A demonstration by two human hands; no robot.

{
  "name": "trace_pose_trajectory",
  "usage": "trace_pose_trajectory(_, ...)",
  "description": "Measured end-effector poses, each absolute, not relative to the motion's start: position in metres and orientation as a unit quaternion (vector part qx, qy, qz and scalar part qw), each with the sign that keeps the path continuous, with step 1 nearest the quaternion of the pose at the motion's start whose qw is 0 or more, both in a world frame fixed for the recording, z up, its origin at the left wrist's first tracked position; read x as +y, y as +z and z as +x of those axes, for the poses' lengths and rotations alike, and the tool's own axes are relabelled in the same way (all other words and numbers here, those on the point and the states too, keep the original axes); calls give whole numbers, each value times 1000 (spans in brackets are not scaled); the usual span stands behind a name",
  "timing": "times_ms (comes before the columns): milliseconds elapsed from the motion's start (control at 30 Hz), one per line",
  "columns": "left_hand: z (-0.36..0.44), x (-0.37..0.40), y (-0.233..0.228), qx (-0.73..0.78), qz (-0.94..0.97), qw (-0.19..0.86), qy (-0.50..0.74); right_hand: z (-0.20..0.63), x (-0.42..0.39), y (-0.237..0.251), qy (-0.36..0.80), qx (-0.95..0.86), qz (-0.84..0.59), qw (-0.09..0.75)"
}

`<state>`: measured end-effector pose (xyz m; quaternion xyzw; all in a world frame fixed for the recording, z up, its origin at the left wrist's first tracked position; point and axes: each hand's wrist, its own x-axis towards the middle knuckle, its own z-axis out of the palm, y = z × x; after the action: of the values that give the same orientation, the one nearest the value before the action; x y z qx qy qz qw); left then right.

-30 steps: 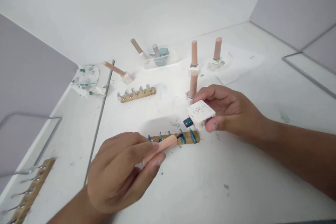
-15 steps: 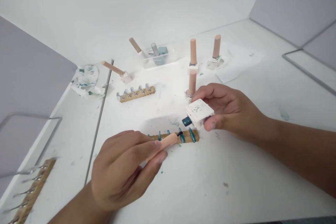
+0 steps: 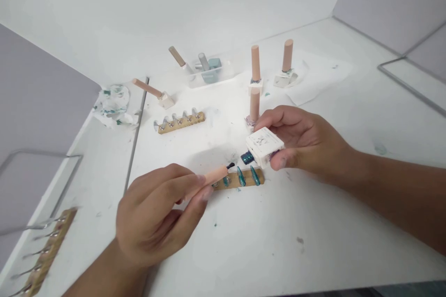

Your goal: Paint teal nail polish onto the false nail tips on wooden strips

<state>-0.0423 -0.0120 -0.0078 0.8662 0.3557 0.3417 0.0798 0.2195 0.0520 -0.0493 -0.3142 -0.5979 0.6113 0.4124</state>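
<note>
My left hand [image 3: 163, 209] pinches a nail polish brush [image 3: 215, 176] by its peach cap-handle, the dark bristles pointing right. Between the thumb and fingers of my right hand [image 3: 299, 139] is a square white nail polish bottle [image 3: 264, 143], tipped on its side. Its neck [image 3: 247, 157], coated in glittery dark teal polish, faces the brush; the two are apart. Just below them lies a wooden nail stand [image 3: 249, 179] holding teal-painted false nails [image 3: 255, 175]. The left part of that stand is hidden behind my left hand and the brush handle.
Behind are a stand of clear nails [image 3: 181, 123] and several peach-capped bottles [image 3: 255, 62]. A clear tray [image 3: 212, 76] holds more bottles. Stained tissue [image 3: 113, 104] lies far left, white paper [image 3: 320, 79] back right. Another nail stand [image 3: 52, 250] sits near left.
My left hand has drawn the brush left and slightly up, off the second painted nail from the right. My right hand and the bottle have barely moved.
</note>
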Motion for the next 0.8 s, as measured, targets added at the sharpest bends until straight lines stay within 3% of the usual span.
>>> trace_pose_trajectory(800,-41,-11,-6,334,875,88,340,219,52,-48,612,-595,-322,409)
